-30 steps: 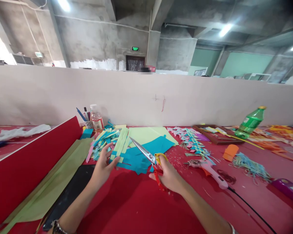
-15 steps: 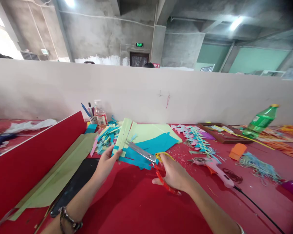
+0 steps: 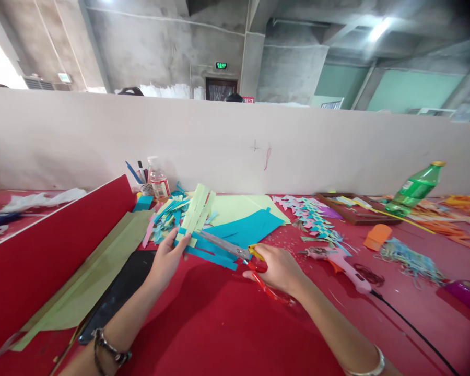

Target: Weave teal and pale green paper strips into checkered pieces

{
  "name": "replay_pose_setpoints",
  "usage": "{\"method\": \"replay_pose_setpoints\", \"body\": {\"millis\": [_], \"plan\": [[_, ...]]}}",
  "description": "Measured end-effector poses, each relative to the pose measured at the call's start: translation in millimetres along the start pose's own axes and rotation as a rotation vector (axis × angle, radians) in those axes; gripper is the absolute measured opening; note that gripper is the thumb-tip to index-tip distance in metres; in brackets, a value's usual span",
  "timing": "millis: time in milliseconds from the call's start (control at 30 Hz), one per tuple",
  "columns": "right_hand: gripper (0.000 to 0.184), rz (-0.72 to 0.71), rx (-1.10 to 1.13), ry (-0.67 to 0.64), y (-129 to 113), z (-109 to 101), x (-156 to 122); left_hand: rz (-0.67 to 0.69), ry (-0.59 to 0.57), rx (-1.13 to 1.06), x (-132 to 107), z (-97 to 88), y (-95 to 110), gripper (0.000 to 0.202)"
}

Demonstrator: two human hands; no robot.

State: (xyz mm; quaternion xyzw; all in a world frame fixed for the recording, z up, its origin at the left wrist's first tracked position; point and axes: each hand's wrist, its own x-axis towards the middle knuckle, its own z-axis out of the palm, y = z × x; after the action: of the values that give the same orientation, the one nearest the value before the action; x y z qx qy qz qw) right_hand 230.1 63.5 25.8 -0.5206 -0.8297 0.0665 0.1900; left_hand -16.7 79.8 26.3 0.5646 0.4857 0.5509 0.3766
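Two bare hands are seen in the head view, above a red table (image 3: 223, 324). About writing: the green sign (image 3: 221, 66) on the far wall shows the word "EXIT", with smaller characters over it. A red sign (image 3: 248, 99) is partly hidden behind the pale partition (image 3: 180, 136), and its characters I cannot read. The clear bottle (image 3: 159, 186) carries a red and white label, and the green bottle (image 3: 415, 190) has a small label; both are too small for reading.

The left hand (image 3: 168, 258) is pinching the lower end of the woven paper piece (image 3: 199, 209) between the thumb and the other fingers. Its pale green strips stand out beyond the fingertips, away from the person, and a blue strip crosses them just beside the thumb.

The right hand (image 3: 279, 267) is grasping the scissors (image 3: 241, 253) by the yellow and red handles. The blades point to the left, across the blue paper (image 3: 245, 230), and the tip is at the right edge of the woven piece, near to the left fingertips. Whether the tip touches the strips, I cannot tell.
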Motion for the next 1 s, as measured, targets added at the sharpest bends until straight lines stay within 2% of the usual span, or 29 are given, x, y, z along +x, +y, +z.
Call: {"method": "replay_pose_setpoints", "body": {"millis": [233, 500, 1000], "plan": [[0.052, -0.006, 0.002, 0.008, -2.6, -1.4, -0.7, 0.077, 0.02, 0.092, -2.3, 0.7, 2.3, 0.017], [0.05, -0.025, 0.029, -0.003, -3.5, -1.8, -1.4, 0.099, -0.018, 0.144, -3.1, 1.1, 1.9, 0.014], [0.047, -0.003, 0.037, -0.039, -4.9, -3.5, -1.2, 0.066, -0.062, 0.168, -6.1, 1.7, 1.3, 0.019]]}}
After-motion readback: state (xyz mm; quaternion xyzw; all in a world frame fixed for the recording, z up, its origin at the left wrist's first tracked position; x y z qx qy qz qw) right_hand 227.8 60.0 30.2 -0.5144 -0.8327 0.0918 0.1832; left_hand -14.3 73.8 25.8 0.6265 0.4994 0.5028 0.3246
